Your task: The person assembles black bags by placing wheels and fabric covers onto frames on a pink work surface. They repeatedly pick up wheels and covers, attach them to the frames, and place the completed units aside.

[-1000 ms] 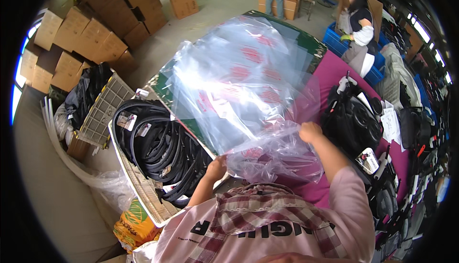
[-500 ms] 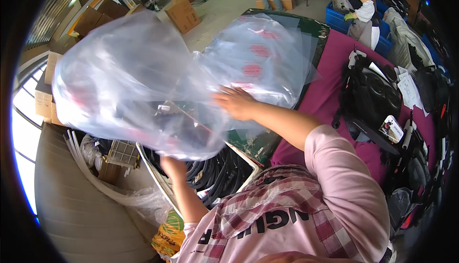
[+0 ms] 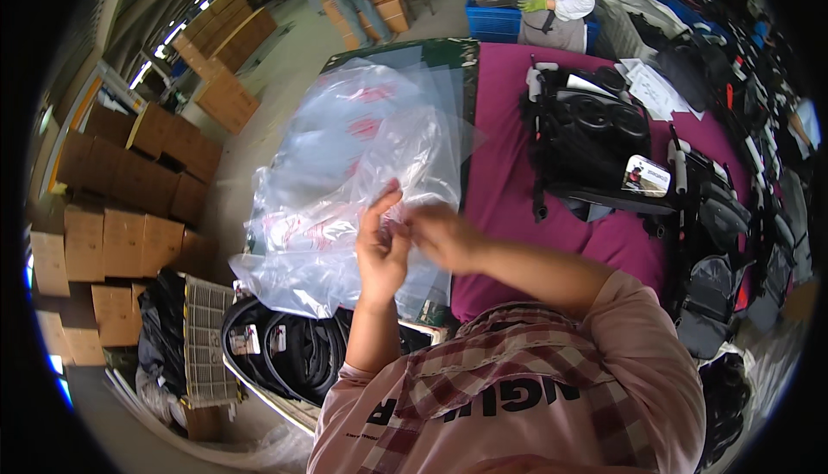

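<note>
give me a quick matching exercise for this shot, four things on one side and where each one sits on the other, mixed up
Things:
1. clear plastic bag with red print
2. black backpack
3. stacked brown cardboard boxes
4. white slatted plastic crate

Places:
A. lying on the magenta table cloth, to the right
B. held up between the left hand and right hand
C. on the floor at far left
D. lower left, beside the bin of black coiled straps

Pairs: 1-B, 2-A, 3-C, 4-D
</note>
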A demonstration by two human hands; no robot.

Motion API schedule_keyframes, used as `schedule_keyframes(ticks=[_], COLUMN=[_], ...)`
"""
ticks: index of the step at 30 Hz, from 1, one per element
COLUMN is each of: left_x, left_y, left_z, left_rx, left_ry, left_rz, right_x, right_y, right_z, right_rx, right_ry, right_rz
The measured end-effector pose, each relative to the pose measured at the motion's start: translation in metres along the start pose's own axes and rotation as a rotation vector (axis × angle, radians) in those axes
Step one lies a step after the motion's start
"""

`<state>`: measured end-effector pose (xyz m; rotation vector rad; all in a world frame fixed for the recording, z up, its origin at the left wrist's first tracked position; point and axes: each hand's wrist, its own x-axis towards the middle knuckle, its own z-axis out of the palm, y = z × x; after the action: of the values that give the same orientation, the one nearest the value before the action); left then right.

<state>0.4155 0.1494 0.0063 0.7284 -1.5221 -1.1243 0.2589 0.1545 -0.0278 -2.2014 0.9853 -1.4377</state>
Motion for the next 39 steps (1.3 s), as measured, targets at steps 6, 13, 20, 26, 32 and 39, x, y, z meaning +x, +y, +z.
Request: schedule_keyframes(ticks=[6,13,20,26,32,39], left_x=[0.023,0.013,0.011,0.016,0.046,0.057], left_y=[0.026,0.024,0.006,-0.011,-0.032,-0.041], left_z=[0.069,0.115,0.178,0.195,0.195,0.179], left_rx=[-0.066,-0.042,0.209,0.236,0.175,-0.048], left_ry=[-0.007,-0.208,0.064,0.242,0.211,0.188], left_rz=[0.128,-0.069,-0.239,-0.293,-0.169,-0.063], right_x=[-0.166,-0.044,-0.016,-0.169,-0.264,-0.285], right_y=[0.061,0.091,0.134,0.058,0.117,0.115], right_z=[-0.017,-0.108,-0.151,-0.097,-0.089,-0.133], right_rx=[-0.283,0.525,0.282,0.521,0.25,-0.028], right_ry=[-1.25,-0.596,0.461,-0.778,-0.72,-0.581], right_rz=[0.764,0.519,0.315,0.646,0.732,0.971])
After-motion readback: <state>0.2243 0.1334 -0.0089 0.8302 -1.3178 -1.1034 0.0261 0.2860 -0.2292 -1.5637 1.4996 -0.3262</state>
